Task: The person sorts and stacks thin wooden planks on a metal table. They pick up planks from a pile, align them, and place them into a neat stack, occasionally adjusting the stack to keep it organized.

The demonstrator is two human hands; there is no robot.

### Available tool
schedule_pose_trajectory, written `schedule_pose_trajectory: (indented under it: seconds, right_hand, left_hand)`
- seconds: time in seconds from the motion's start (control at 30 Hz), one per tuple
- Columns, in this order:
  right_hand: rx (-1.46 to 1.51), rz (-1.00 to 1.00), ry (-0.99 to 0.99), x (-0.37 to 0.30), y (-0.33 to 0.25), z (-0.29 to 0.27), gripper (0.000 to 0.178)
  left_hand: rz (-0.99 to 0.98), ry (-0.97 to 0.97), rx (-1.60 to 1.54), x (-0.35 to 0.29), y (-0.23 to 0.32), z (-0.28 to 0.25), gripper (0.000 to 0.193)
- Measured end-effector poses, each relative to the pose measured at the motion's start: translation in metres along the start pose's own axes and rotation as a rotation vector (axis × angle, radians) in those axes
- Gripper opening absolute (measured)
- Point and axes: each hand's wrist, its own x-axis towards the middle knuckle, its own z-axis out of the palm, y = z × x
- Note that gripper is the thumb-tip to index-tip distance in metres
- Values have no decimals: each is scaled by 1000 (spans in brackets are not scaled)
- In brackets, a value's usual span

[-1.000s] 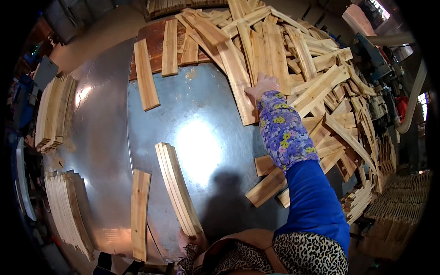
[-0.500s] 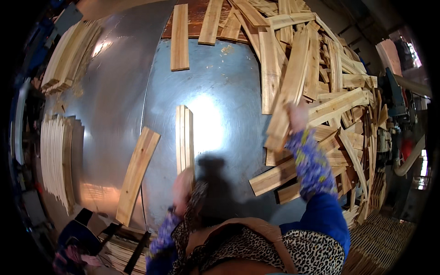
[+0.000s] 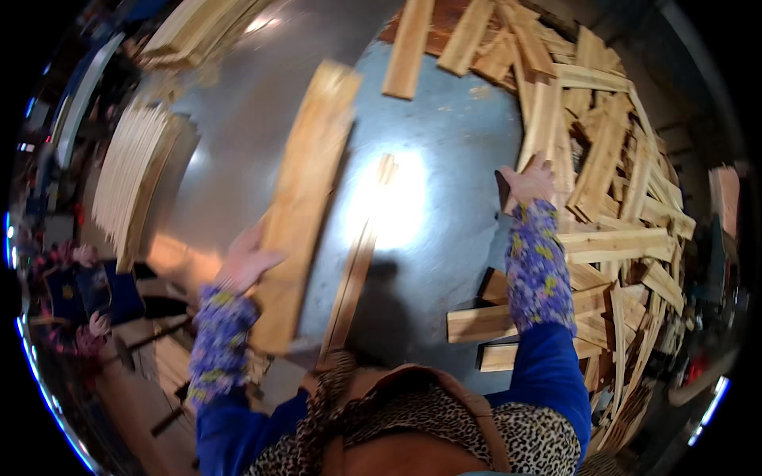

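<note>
A wide pale wooden board [image 3: 311,182] stands out large and slightly blurred, slanting over the metal table left of the middle. My left hand [image 3: 248,258] is closed on its left edge, with the thumb across the face and the other fingers partly hidden. To the right of that board lies a narrow set of boards [image 3: 355,270], edges up, pointing away from me. My right hand [image 3: 530,182] is reached out at the near side of the loose board pile [image 3: 603,170], fingers spread, close to a board's end.
Along the left of the metal table [image 3: 238,111] stand two neat stacks of boards, a nearer stack [image 3: 139,178] and a farther stack [image 3: 198,32]. A single board [image 3: 409,51] lies at the far edge. Another person's hand [image 3: 99,324] shows at the left.
My left hand has left the narrow set and moved left onto the wide board. The right hand has released the board it gripped over the pile. The view has turned leftward.
</note>
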Motion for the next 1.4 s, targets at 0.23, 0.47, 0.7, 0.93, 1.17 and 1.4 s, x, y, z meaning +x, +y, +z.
schedule_pose_trajectory:
  seconds: [0.23, 0.47, 0.7, 0.93, 1.17, 1.4]
  right_hand:
    - [137, 189, -82, 17, 24, 8, 79]
    - [306, 101, -1001, -281, -61, 18, 49]
    - [575, -556, 22, -186, -23, 112, 33]
    - [-32, 63, -143, 83, 55, 7, 76]
    - [276, -294, -528, -212, -23, -1, 38]
    - [323, -494, -234, -99, -8, 43, 34]
  left_hand:
    - [345, 431, 962, -26, -122, -58, 68]
    - [228, 167, 684, -43, -87, 159, 93]
    - [286, 191, 937, -42, -131, 151, 97]
    - [361, 233, 1030, -39, -137, 150, 100]
    - [186, 221, 861, -43, -126, 162, 108]
    - [609, 411, 1234, -42, -143, 172, 102]
